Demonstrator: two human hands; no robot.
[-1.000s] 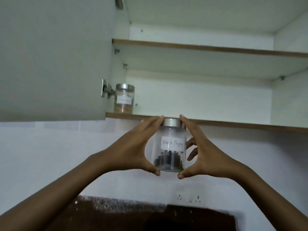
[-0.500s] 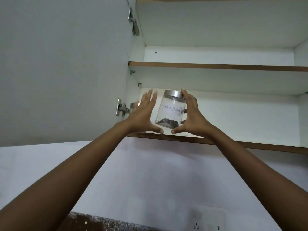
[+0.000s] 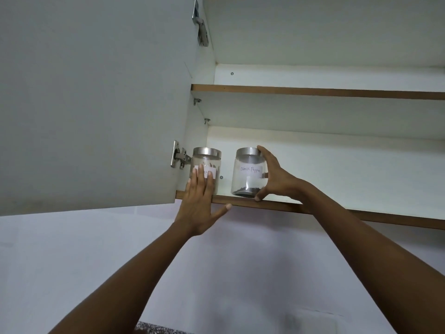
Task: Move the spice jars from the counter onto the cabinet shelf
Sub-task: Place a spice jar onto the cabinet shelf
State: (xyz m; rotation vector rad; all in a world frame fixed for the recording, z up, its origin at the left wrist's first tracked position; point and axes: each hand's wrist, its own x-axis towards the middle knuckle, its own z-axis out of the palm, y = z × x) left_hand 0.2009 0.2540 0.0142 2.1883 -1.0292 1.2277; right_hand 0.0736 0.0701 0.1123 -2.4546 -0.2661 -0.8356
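Observation:
A clear glass jar labelled Black Pepper (image 3: 248, 175), with a silver lid, stands on the lower cabinet shelf (image 3: 337, 208) near its front edge. My right hand (image 3: 272, 177) grips the jar from the right, fingers at the lid and thumb at the base. To its left stands a second lidded spice jar (image 3: 207, 162), close to the cabinet's left wall. My left hand (image 3: 201, 201) lies flat with straight fingers against the front of that jar, covering part of its label.
The cabinet door (image 3: 91, 100) hangs open on the left, its hinge (image 3: 178, 156) beside the left jar. An upper shelf (image 3: 313, 91) runs above. The lower shelf extends bare to the right. A strip of speckled counter (image 3: 159, 330) shows at the bottom.
The Black Pepper jar went from mid-air between both hands onto the lower shelf. My left hand let go of it and moved left onto the other jar.

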